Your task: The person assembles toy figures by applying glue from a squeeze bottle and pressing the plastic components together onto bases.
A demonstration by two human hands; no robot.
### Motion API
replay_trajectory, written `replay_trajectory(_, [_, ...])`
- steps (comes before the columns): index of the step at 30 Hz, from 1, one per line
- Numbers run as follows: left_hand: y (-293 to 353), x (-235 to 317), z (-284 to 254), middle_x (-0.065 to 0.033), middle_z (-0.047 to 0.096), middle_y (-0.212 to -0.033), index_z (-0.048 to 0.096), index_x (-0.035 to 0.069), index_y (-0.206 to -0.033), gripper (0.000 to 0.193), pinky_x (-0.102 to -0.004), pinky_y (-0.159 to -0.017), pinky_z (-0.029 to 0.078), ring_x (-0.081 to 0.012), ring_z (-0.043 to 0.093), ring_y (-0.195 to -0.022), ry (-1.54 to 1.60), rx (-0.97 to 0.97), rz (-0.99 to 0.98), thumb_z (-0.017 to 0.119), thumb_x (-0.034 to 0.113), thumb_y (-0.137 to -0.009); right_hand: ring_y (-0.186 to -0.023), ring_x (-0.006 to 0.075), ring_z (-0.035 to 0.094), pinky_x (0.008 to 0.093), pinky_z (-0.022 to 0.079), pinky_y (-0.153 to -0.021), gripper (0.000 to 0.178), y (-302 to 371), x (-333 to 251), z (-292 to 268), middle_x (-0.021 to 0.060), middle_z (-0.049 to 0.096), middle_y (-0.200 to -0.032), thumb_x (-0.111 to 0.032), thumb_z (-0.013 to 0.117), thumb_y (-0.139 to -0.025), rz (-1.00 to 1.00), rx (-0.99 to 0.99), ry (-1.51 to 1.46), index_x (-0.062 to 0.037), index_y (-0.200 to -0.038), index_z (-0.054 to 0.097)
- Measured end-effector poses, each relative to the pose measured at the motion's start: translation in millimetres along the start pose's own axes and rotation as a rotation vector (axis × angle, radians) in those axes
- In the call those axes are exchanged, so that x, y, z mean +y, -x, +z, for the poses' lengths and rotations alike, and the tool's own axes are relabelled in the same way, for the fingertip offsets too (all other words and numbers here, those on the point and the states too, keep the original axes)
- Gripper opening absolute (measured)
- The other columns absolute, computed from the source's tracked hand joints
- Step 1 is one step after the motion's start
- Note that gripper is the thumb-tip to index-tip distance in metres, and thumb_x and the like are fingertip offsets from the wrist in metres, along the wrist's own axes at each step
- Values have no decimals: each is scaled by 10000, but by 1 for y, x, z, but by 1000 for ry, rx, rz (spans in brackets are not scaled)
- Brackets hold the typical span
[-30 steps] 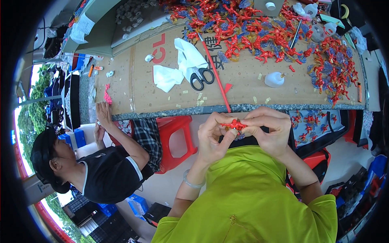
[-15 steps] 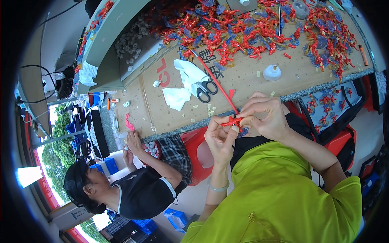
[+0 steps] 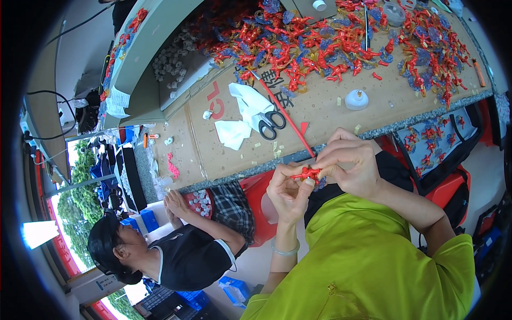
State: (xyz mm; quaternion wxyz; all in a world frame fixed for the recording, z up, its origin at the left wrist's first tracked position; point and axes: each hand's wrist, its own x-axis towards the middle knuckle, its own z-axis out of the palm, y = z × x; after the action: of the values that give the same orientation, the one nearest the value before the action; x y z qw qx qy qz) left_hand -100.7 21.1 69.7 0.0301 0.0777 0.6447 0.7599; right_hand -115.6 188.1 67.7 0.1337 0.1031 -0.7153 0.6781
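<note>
Here, the left hand (image 3: 289, 194) and right hand (image 3: 351, 166), both curled nearly closed, pinch a red figure (image 3: 306, 174); scissors (image 3: 271, 124) lie on the surface (image 3: 416, 114).

- Specify the colours of the held figurine (image 3: 304, 173).
- It is red, with a translucent blue part (image 3: 321, 184).
- The figurine pile (image 3: 298, 50)?
- It is red, blue and amber.
- The cardboard (image 3: 186, 144)?
- It is brown with red and black lettering; the table edge (image 3: 240, 173) is speckled grey.
- The wearer's shirt (image 3: 362, 250)?
- It is yellow-green. The co-worker's shirt (image 3: 194, 261) is black with pale trim; the lower garment (image 3: 234, 205) is dark plaid.
</note>
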Motion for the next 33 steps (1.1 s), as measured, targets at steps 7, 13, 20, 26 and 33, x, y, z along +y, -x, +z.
replay_trajectory(7, [4,4,0,-140,624,-957,541,-41,-946,195,-252,-783,471,-132,591,-852,-75,-9,11,672,-11,-805,-683,194,558,286,455,-637,185,3,-8,-3,45,697,-751,20,755,-625,-59,27,32,-74,-784,746])
replay_trajectory(13, [2,1,1,-135,615,-981,539,-36,-992,205,-227,-704,505,-120,607,-830,33,-8,8,634,-83,-817,-689,215,570,298,472,-648,180,-2,-7,-1,63,689,-740,69,713,-629,-35,29,19,-42,-769,732])
replay_trajectory(20, [0,1,2,-113,599,-975,520,-25,-992,208,-227,-712,507,-109,602,-836,68,31,-88,607,-112,-825,-682,193,571,287,455,-654,189,-3,1,0,58,694,-741,28,732,-631,3,6,34,-69,-793,749])
replay_trajectory(26, [-3,0,3,-113,597,-981,524,-31,-1001,211,-230,-711,519,-108,605,-842,83,27,-98,608,-115,-827,-673,222,574,302,472,-621,153,-7,0,-1,76,680,-705,57,715,-605,22,9,33,-25,-734,714])
replay_trajectory(33, [-3,-1,-2,-143,621,-989,558,-45,-974,166,-241,-720,524,-131,619,-854,-15,-31,23,642,-76,-834,-676,218,568,303,471,-616,189,-4,-1,0,64,687,-727,74,708,-600,-24,15,27,-42,-748,725])
